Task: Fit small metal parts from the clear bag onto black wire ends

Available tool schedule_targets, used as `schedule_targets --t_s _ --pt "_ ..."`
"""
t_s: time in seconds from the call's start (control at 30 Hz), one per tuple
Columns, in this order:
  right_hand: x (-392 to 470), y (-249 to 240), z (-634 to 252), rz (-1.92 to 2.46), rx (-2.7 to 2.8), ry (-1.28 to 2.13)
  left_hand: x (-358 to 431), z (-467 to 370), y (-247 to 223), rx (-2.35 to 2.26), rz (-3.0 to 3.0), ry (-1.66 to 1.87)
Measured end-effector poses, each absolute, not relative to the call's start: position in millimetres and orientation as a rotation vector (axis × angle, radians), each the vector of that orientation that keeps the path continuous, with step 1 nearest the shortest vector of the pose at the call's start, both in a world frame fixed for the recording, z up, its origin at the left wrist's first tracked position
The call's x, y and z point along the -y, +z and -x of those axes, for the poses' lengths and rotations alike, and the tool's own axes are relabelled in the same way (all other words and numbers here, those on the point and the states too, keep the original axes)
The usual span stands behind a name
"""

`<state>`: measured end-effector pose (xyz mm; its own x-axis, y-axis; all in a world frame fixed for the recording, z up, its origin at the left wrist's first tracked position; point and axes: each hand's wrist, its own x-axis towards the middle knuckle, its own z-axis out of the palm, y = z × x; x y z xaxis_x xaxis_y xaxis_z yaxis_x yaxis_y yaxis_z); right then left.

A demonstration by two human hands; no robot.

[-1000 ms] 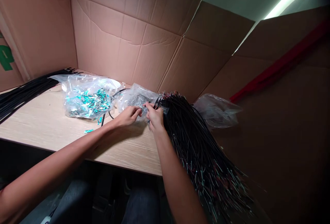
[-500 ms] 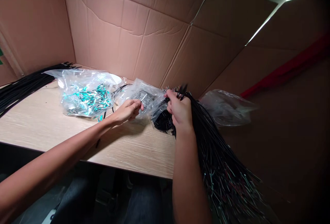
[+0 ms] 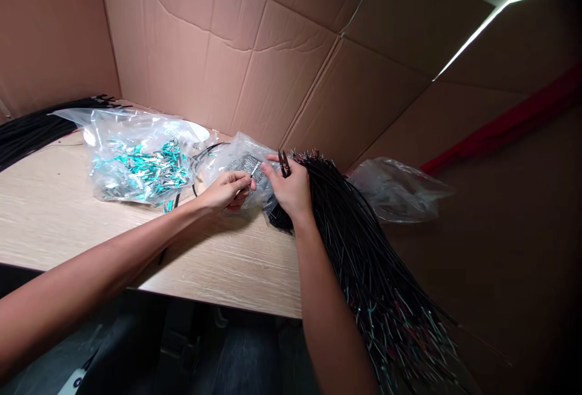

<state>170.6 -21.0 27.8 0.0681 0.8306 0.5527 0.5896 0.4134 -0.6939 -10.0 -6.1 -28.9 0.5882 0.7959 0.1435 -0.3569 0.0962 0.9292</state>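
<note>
My left hand (image 3: 230, 190) is closed in a pinch on a thin black cable, whose pale silvery tip (image 3: 255, 169) sticks up past the thumb. Close by on the right, my right hand (image 3: 294, 194) keeps a pair of dark snips (image 3: 284, 163) tucked in its grasp, blades pointing up. Its thumb and forefinger reach toward the cable tip; whether they touch it I cannot tell. Behind both hands lies a clear bag of small silver pieces (image 3: 243, 165). Small black pieces (image 3: 278, 216) sit below my right hand, partly covered by it.
A clear bag (image 3: 140, 165) of teal and silver pieces lies on the wooden table (image 3: 227, 268) at left. A large bundle of black cables (image 3: 364, 243) hangs over the right side. More black cables (image 3: 40, 122) lie far left. Cardboard walls (image 3: 182, 49) enclose the back.
My right hand has moved left toward the left hand, its thumb and forefinger now stretched toward the cable tip. The snips came along with it. The view has shifted slightly.
</note>
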Motion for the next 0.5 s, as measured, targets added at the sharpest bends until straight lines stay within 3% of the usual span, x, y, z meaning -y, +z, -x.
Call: schedule_targets --t_s 0.5 --pt "23.0 9.0 -147.5 1.149 1.596 0.306 5.6 19.9 -27.3 -0.523 -1.355 0.953"
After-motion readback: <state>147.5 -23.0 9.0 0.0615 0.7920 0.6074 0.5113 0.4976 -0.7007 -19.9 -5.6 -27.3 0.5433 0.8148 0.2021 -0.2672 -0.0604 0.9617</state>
